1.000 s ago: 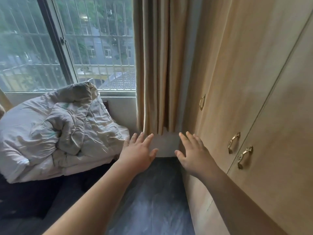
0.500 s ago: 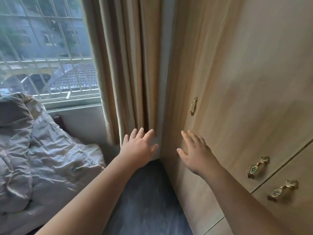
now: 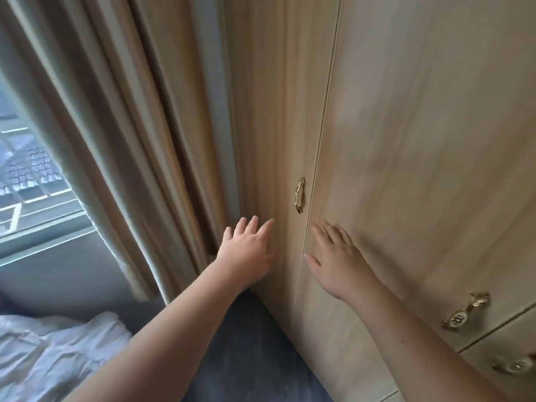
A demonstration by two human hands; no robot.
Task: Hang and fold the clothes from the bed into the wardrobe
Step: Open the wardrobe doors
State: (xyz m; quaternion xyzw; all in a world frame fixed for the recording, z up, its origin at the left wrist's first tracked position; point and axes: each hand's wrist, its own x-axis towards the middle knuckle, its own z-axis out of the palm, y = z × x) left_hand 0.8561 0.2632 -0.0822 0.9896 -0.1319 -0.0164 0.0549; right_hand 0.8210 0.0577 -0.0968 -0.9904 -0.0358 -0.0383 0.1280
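A light wooden wardrobe (image 3: 406, 140) fills the right half of the view, its doors closed. A brass handle (image 3: 299, 194) sits on the narrow left door, just left of the door seam. My left hand (image 3: 246, 253) is stretched out in front of that left door, below the handle, fingers straight, holding nothing. My right hand (image 3: 338, 256) reaches out in front of the wider right door, fingers spread and empty. Whether either palm touches the wood is not clear. No clothes are in view apart from a pale crumpled quilt (image 3: 49, 352) on the bed at the lower left.
Beige curtains (image 3: 130, 140) hang left of the wardrobe, beside a window (image 3: 23, 184). Two more brass handles (image 3: 465, 311) (image 3: 513, 365) sit on the wardrobe at the lower right. A dark blue bed surface (image 3: 246, 343) runs between the quilt and the wardrobe.
The view has swung right, from the bed and window to the wardrobe. Both hands, still open, now lie in front of the wardrobe doors just below the brass handle.
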